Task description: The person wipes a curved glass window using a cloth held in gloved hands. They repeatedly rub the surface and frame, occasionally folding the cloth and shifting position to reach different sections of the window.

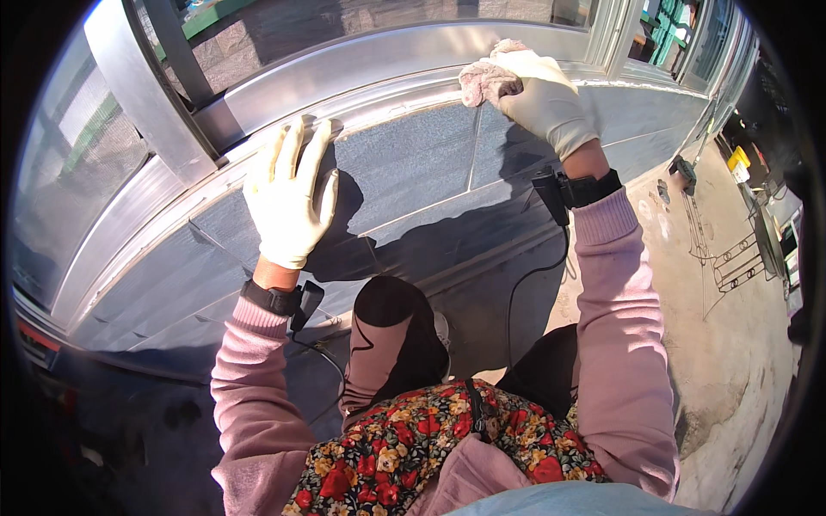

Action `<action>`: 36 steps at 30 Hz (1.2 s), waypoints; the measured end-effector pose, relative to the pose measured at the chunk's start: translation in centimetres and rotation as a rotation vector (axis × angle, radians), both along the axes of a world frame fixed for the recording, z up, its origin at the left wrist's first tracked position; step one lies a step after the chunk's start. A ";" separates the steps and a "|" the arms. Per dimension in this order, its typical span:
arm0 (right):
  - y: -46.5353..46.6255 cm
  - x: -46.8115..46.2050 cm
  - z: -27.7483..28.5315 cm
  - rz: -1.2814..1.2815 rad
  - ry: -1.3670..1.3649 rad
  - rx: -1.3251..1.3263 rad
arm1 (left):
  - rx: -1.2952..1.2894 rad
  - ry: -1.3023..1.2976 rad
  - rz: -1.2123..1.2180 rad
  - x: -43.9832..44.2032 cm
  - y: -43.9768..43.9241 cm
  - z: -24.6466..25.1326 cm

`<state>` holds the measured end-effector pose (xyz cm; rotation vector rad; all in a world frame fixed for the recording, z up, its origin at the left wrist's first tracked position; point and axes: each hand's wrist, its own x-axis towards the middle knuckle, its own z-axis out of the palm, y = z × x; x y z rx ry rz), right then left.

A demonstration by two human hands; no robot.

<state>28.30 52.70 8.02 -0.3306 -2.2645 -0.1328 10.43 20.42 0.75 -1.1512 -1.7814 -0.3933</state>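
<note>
My right hand (545,100), in a pale rubber glove, grips a crumpled pinkish cloth (485,82) against the white sill edge below an aluminium window frame (361,59). Part of the cloth shows above the fingers too. To the left, my left hand (290,193), gloved likewise, lies with its fingers spread and fingertips at the sill edge, over the grey-blue tiled wall (406,155). Nothing shows in its grasp. Both wrists wear black straps with small cabled devices. Shadows of my arms and body fall on the tiles.
Window glass (84,174) continues round to the left. At right, a black metal wire rack (735,264) stands on the concrete floor (697,361), with assorted items beyond it. My knees are close to the wall, and black cables hang from both wrist devices.
</note>
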 end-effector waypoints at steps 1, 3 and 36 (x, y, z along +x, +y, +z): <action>2.3 0.9 1.5 -0.105 -0.089 -0.206 | -0.002 -0.019 -0.016 0.1 -0.2 0.2; 6.2 3.2 3.0 -0.226 -0.036 -0.501 | 0.041 -0.063 -0.132 0.0 -1.2 0.9; 12.1 0.5 8.2 -0.590 -0.570 -0.414 | 0.154 0.033 0.069 -2.3 -2.8 1.8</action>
